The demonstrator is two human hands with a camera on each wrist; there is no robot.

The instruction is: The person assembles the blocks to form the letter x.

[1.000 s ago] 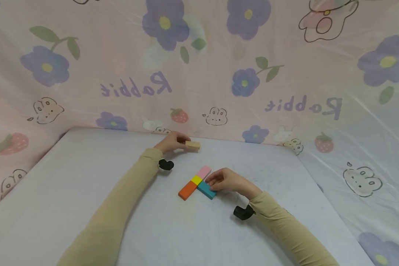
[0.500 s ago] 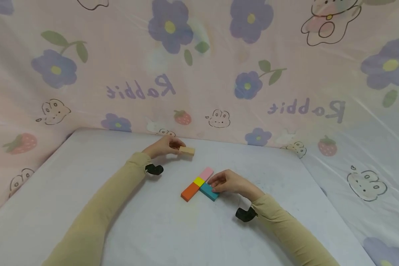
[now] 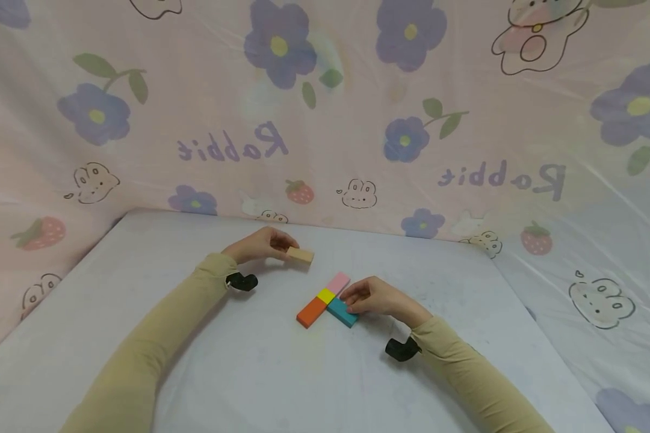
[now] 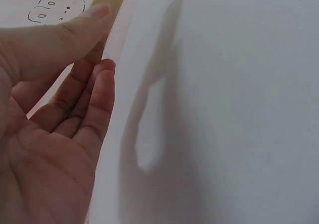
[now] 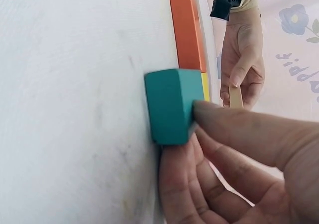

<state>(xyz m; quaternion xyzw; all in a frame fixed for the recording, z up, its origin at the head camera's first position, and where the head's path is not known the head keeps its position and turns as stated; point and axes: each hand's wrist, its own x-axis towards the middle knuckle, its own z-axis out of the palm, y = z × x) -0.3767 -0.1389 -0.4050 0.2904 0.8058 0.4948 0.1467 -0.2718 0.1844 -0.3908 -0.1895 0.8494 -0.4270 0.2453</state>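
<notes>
My left hand (image 3: 260, 245) pinches a plain wooden block (image 3: 301, 255) between thumb and fingertips. The block is above the table, as its shadow falls apart from it in the left wrist view. My right hand (image 3: 381, 297) holds a teal block (image 5: 167, 107), with the thumb on its upper face and the fingers at its side. One end of the teal block meets a small yellow block (image 3: 325, 296). An orange block (image 3: 311, 313) and a pink block (image 3: 339, 282) lie in line with the yellow one, on either side of it.
The blocks lie on a white table (image 3: 249, 361). A pink curtain (image 3: 325, 150) printed with flowers and rabbits hangs behind and at both sides. A black wrist camera (image 3: 402, 349) hangs under each forearm.
My left hand has come nearer and to the left, bringing the wooden block down from the table's back edge. The right hand stays at the teal block. The head view has shifted slightly.
</notes>
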